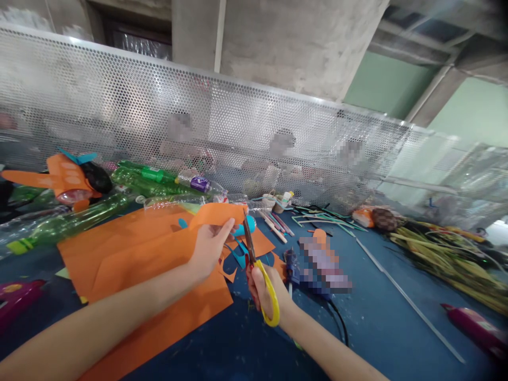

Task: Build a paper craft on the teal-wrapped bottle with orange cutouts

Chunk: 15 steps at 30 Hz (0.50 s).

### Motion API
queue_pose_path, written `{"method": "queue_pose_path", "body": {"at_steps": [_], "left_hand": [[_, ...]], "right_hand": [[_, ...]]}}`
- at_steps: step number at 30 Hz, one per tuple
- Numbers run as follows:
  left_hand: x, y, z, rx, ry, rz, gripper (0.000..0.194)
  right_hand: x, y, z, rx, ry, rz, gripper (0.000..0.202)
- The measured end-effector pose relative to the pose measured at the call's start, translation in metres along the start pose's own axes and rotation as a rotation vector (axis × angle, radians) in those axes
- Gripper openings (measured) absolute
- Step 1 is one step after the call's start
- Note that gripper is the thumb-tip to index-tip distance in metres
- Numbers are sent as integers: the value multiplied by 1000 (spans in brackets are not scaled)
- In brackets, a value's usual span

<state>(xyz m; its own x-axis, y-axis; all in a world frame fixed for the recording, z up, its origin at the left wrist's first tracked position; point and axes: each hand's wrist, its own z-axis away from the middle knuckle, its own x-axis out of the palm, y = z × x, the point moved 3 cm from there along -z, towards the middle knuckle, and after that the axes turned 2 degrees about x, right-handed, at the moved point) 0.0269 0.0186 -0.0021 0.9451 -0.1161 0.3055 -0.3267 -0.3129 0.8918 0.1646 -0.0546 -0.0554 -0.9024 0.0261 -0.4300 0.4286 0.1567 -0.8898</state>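
Just above left hand (208, 247) pinching it: orange strip (217, 214); right hand (280, 294) grips scissors (250, 245).

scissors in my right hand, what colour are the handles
The scissors have yellow and red handles, seen best in the head view.

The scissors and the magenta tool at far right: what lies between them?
Beyond the right hand holding the scissors, the head view shows a blue tool with a black cord, then a long clear stick, before the magenta tool.
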Motion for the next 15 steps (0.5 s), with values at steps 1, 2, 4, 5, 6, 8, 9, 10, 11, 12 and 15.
{"method": "queue_pose_path", "body": {"at_steps": [1, 2, 4, 5, 6, 8, 9, 10, 11, 12, 15], "left_hand": [[0, 0, -1, 14, 0, -6, 27], [-1, 0, -2, 27, -1, -12, 26], [-2, 1, -4, 43, 2, -23, 25], [-3, 1, -5, 47, 6, -24, 25], [-4, 1, -5, 49, 8, -23, 24], [-4, 1, -6, 48, 10, -24, 24], [-5, 1, -6, 45, 11, -26, 24], [-5, 1, -7, 40, 12, -32, 25], [-5, 1, -7, 34, 13, -40, 26], [-5, 1, -7, 29, 15, -47, 26], [-6, 2, -8, 30, 13, -45, 27]], "right_hand": [[0, 0, 0, 5, 0, 4, 50], [0, -1, 0, 8, -1, 8, 50], [0, -1, 0, 12, -4, 18, 51], [0, -2, 1, 15, -4, 23, 51], [0, -3, 1, 18, -4, 29, 51], [-1, -4, 1, 23, -3, 41, 51], [-1, -5, 1, 25, -2, 46, 51], [-1, -5, 1, 28, -1, 49, 51], [-1, -5, 1, 30, 2, 51, 51], [-1, -5, 1, 31, 7, 53, 51], [-1, -5, 0, 32, 16, 58, 52]]}}
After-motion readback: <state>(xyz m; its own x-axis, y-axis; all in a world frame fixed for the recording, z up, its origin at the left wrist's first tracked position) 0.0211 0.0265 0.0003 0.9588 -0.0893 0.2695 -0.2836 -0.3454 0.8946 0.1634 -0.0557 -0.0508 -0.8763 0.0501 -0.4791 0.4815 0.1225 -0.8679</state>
